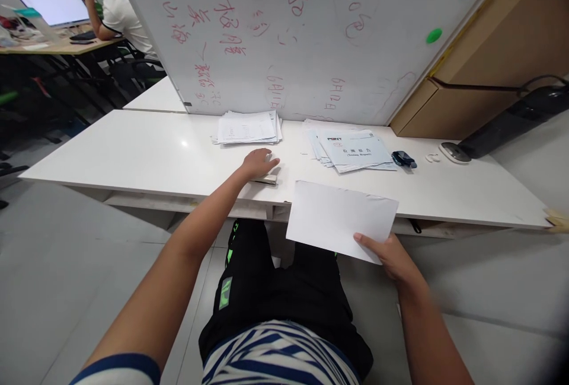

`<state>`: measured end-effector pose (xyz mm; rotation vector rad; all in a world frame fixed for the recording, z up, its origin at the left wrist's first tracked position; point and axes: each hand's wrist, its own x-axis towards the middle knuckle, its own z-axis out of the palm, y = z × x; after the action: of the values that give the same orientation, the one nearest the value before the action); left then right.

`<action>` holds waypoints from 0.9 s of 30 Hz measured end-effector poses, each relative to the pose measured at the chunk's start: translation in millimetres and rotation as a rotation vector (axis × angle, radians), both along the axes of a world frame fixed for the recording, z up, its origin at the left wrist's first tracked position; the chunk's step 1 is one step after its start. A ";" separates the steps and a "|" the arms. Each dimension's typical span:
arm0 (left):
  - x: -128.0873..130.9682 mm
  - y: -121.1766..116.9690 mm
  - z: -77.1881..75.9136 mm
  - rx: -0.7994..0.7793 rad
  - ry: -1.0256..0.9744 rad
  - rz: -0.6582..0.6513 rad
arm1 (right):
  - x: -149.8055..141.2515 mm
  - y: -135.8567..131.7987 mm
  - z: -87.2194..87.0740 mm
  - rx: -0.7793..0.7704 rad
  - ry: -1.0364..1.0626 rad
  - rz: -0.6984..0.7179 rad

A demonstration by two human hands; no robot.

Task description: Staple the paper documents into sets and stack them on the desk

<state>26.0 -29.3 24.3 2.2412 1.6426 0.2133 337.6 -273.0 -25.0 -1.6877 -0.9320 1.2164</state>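
Head view: the right grip (393, 256) pinches white paper (340, 213) near its lower right corner; the paper reaches toward ten o'clock over the front edge of the tabletop (133, 151). At five o'clock from the left grip (258, 164) shows a pale object (268, 180); I cannot tell whether that grip is closed.

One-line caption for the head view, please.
At a white desk, the right hand holds white paper while the left hand partly covers a small object.

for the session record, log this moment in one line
left hand: on stapler-like object | right hand: holding white paper | desk: paper stack, testing report
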 end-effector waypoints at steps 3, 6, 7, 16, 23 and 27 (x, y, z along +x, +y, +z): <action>-0.4 0.0 0.0 0.001 -0.003 -0.007 | -0.9 -0.6 -1.2 0.011 0.028 0.003; -0.6 0.5 -0.4 -0.004 -0.009 -0.009 | -2.0 -1.3 -1.5 0.070 0.087 -0.002; -0.6 0.6 -0.4 -0.006 -0.011 -0.007 | -2.1 -1.3 -1.8 0.084 0.094 -0.006; -6.0 5.3 -3.0 -0.043 -0.112 0.011 | -1.3 0.4 -9.2 0.041 0.078 -0.024; -10.8 8.4 -5.6 -0.095 -0.226 0.060 | -3.4 4.3 -4.5 0.044 0.082 -0.052; -10.7 8.1 -4.8 -0.100 -0.267 0.065 | -14.5 31.1 15.4 0.165 0.065 -0.129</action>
<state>15.3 -21.1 19.6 1.9900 1.5482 0.4186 323.1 -241.9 -9.6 -1.5448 -0.8466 1.0726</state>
